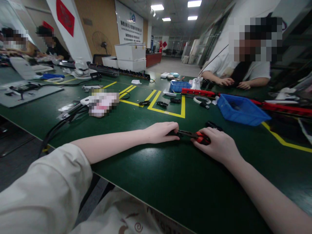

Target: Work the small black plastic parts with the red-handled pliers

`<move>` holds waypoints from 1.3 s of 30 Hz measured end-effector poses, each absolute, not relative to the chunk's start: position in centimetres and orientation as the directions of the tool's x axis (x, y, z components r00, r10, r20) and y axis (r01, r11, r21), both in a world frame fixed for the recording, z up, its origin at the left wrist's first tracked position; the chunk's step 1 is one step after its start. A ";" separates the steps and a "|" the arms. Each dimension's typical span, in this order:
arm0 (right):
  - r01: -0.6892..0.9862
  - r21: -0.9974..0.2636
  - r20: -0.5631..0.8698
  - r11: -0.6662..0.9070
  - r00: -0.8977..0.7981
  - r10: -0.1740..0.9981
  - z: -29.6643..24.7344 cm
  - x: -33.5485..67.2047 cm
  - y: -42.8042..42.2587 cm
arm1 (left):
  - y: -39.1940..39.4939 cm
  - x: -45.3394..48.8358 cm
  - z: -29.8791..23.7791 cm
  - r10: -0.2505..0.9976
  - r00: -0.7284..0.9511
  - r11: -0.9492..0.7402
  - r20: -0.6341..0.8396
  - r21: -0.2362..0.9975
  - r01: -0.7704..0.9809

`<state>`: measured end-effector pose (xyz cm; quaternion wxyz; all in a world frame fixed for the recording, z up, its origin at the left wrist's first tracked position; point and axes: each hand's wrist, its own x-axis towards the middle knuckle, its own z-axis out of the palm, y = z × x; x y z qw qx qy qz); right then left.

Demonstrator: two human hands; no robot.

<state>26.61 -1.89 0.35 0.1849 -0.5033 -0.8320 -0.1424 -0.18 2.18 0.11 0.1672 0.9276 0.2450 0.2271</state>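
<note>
My right hand (218, 143) is closed around a pair of pliers (202, 138) with red and black handles. Their dark jaws point left, toward my left hand (164, 132). A small black part (173, 133) is pinched there between thumb and fingers, and most of it is hidden. The jaws reach this part's right end; whether they grip it I cannot tell. Just behind my right hand lies another black piece (214, 125). Farther back, by the yellow tape, are three small black parts (162, 104).
A blue bin (243, 110) stands at right, with a smaller blue basket (180, 86) behind. A red strip (198, 92) runs between them. Left are a pink phone-like object (103, 103) and black cables (56, 128). A person (240, 73) sits opposite at right.
</note>
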 end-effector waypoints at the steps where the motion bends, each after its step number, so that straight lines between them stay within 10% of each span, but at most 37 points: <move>1: 0.888 0.049 0.452 0.457 -0.428 0.783 0.3 26.6 -1.9 | 2.2 -0.2 0.1 0.530 0.778 -0.824 0.337 0.421 0.379; 39: 0.875 -0.014 0.358 0.485 -0.448 0.819 0.5 26.8 -1.8 | 2.3 -0.2 0.0 0.496 0.786 -0.840 0.368 0.433 0.328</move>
